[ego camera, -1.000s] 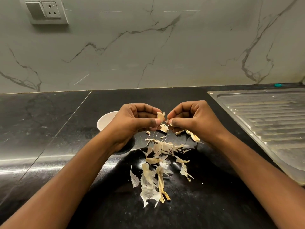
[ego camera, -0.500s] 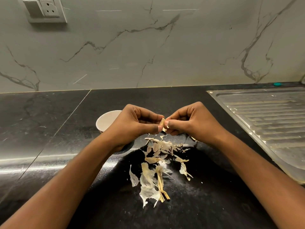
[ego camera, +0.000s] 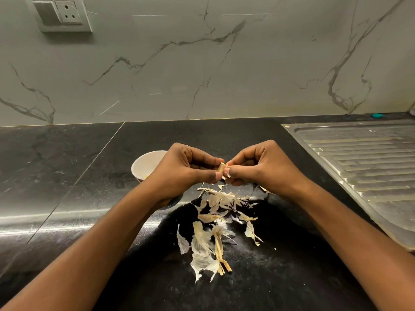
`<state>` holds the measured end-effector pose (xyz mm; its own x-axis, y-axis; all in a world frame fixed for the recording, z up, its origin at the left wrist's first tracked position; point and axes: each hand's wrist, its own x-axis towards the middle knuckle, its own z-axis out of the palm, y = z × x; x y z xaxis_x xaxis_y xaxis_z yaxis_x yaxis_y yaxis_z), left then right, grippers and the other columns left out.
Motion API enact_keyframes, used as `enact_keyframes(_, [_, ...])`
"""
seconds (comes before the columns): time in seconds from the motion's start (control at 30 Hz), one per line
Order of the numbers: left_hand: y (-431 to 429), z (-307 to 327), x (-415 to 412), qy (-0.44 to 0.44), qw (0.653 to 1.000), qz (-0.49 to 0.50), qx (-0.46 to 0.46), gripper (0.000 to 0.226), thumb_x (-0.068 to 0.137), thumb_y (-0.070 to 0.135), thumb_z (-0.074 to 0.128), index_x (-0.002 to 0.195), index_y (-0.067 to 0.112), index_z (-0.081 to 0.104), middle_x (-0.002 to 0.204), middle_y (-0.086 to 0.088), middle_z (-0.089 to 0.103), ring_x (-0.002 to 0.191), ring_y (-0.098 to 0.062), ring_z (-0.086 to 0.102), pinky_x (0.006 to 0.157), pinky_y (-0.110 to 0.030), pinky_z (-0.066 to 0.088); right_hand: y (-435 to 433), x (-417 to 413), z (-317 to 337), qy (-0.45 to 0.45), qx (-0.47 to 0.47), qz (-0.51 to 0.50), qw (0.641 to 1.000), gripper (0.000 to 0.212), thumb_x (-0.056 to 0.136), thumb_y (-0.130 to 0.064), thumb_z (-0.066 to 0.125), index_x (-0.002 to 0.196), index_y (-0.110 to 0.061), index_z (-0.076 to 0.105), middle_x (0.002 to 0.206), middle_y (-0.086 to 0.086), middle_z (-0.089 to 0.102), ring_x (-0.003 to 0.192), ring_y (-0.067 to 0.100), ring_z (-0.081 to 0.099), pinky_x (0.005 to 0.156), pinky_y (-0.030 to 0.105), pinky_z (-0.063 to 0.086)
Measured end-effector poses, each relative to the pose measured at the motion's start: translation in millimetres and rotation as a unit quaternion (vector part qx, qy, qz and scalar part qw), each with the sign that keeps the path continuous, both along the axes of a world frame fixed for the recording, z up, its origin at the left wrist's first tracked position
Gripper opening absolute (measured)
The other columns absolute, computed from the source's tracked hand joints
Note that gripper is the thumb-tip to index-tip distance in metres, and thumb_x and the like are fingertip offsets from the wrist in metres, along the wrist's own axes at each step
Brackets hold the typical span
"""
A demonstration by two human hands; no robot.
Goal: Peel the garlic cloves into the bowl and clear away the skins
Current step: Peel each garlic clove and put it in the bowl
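Head view: looking down at two bare hands working over a dark counter.
Bowl: a white bowl (ego camera: pixel 143 167) is sitting just behind the left wrist, partly hidden. Something pale yellow is showing inside, but I can't tell how many cloves.
Left hand: the left hand (ego camera: pixel 186 170) is curling in and pinching the garlic clove (ego camera: pixel 221 168) between thumb and forefinger.
Clove: it's hanging in the air between both hands, over the far end of the peelings. It's near the bowl, not in it.
Right hand: the right hand (ego camera: pixel 262 170) is pinching the same clove from the other side, and the thumbnail seems to be working at a loose flap.
Tip: imo the left should be doing the steadying while the right is pulling the flap lengthwise, so the scraps are dropping onto the pile and not drifting bowlward.
Surface: the black countertop (ego camera: pixel 56 176) is catching some glare on the left. Papery skins (ego camera: pixel 213 223) are lying scattered under the hands and back toward the camera, all waiting to be cleared. A ribbed steel drainboard (ego camera: pixel 359 167) is filling the right side.
Room: a switch-and-socket plate (ego camera: pixel 61 15) is sitting up top left on the grey marbled wall (ego camera: pixel 202 68), and a small teal thing (ego camera: pixel 377 115) is sitting far right at the wall's foot.
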<state>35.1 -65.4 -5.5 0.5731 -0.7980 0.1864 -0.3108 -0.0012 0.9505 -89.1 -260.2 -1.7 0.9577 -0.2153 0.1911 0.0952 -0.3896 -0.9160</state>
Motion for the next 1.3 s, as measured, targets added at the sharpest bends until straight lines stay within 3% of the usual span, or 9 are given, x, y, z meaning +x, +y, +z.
enact_keyframes(0.6, [-0.1, -0.2, -3.2, 0.002, 1.0, 0.009, 0.0, 0.031, 0.081, -0.005, 0.082, 0.111, -0.002, 0.077, 0.1, -0.014, 0.081, 0.095, -0.031, 0.079, 0.086, -0.035, 0.065, 5.0, 2.4, -3.7, -0.005, 0.022, -0.026, 0.999, 0.001, 0.088, 0.001, 0.08, 0.089, 0.001, 0.081, 0.081, 0.017, 0.08, 0.077, 0.033, 0.08, 0.068, 0.032, 0.067])
enact_keyframes(1.0, [0.4, 2.3, -2.6, 0.06, 0.998, 0.017, -0.013, 0.029, 0.082, -0.007, 0.079, 0.111, -0.001, 0.077, 0.103, -0.016, 0.08, 0.094, -0.028, 0.077, 0.084, -0.029, 0.062, 3.6, 1.9, -0.6, -0.014, 0.044, -0.023, 0.999, 0.005, 0.091, -0.001, 0.078, 0.096, 0.0, 0.081, 0.084, 0.015, 0.081, 0.077, 0.03, 0.08, 0.066, 0.029, 0.065])
enact_keyframes(1.17, [1.4, 4.1, -1.0, 0.053, 0.998, 0.028, -0.017, 0.028, 0.082, -0.007, 0.079, 0.109, 0.0, 0.078, 0.102, -0.015, 0.081, 0.097, -0.029, 0.078, 0.087, -0.031, 0.063, 1.5, 1.4, -0.4, -0.005, 0.061, -0.002, 0.998, 0.01, 0.091, -0.001, 0.078, 0.101, 0.0, 0.08, 0.09, 0.015, 0.081, 0.085, 0.031, 0.081, 0.074, 0.035, 0.068])
enact_keyframes(1.3, [1.8, 4.3, -2.7, 0.044, 0.999, 0.027, -0.009, 0.029, 0.081, -0.007, 0.08, 0.109, 0.0, 0.078, 0.1, -0.015, 0.081, 0.092, -0.027, 0.079, 0.079, -0.026, 0.061, 3.2, 1.5, -0.3, 0.0, 0.049, 0.0, 0.999, 0.011, 0.089, -0.005, 0.08, 0.1, -0.001, 0.081, 0.089, 0.015, 0.081, 0.084, 0.031, 0.081, 0.075, 0.035, 0.068])
